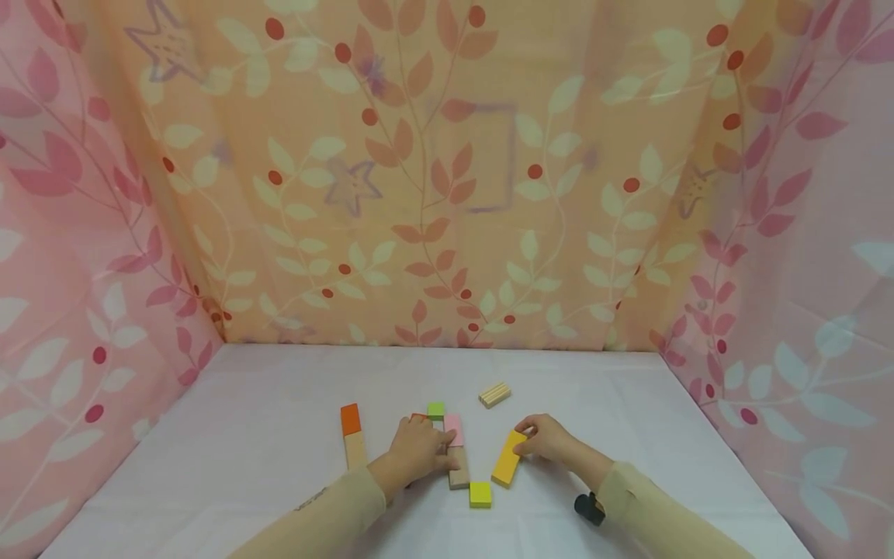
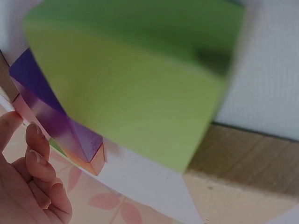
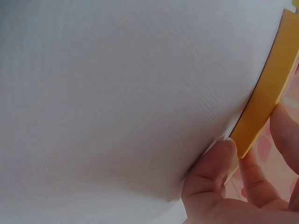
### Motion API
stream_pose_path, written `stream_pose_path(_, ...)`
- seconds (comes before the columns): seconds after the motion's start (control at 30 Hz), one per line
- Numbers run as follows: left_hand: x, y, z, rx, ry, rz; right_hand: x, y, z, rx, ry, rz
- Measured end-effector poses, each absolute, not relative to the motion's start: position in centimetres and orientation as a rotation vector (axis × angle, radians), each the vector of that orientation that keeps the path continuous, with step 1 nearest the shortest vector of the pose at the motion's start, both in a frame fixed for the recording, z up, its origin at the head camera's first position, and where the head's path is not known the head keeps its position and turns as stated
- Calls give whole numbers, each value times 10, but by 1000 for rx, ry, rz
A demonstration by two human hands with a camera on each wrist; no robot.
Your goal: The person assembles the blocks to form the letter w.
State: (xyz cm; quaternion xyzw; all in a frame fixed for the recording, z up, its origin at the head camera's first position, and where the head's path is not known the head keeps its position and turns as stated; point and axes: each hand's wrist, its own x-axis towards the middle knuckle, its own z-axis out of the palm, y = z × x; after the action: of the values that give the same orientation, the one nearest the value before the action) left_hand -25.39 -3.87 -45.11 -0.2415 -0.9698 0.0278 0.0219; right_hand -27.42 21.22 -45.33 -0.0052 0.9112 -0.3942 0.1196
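My right hand (image 1: pixel 552 441) pinches the far end of a long orange-yellow block (image 1: pixel 508 460) lying slanted on the white table. In the right wrist view its thumb and fingers meet the end of that block (image 3: pixel 266 93). My left hand (image 1: pixel 417 450) reaches over the block row, a fingertip right at the pink block (image 1: pixel 453 428) and its other fingers loosely bent. A plain wooden block (image 1: pixel 458 470) continues from the pink one, and a yellow block (image 1: pixel 480 494) sits at its near corner. The left wrist view shows a purple block (image 2: pixel 60 112) beside this hand.
A light-green block (image 1: pixel 436 410) stands behind the left hand. On the left an orange block (image 1: pixel 351 419) adjoins a wooden one (image 1: pixel 355 450). A small bundle of wooden sticks (image 1: pixel 495 394) lies farther back. Close to the left wrist camera is a large green block (image 2: pixel 131 88).
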Motion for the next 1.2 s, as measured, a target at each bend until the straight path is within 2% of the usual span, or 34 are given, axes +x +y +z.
stream_pose_path(0.87,-257,-42,-453,-757,-2983,37,-275,210,-450,-55,2609,-1166)
stream_pose_path(1.2,-256,-40,-452,-776,-2969,30,-310,225,-454,57,2518,-1368)
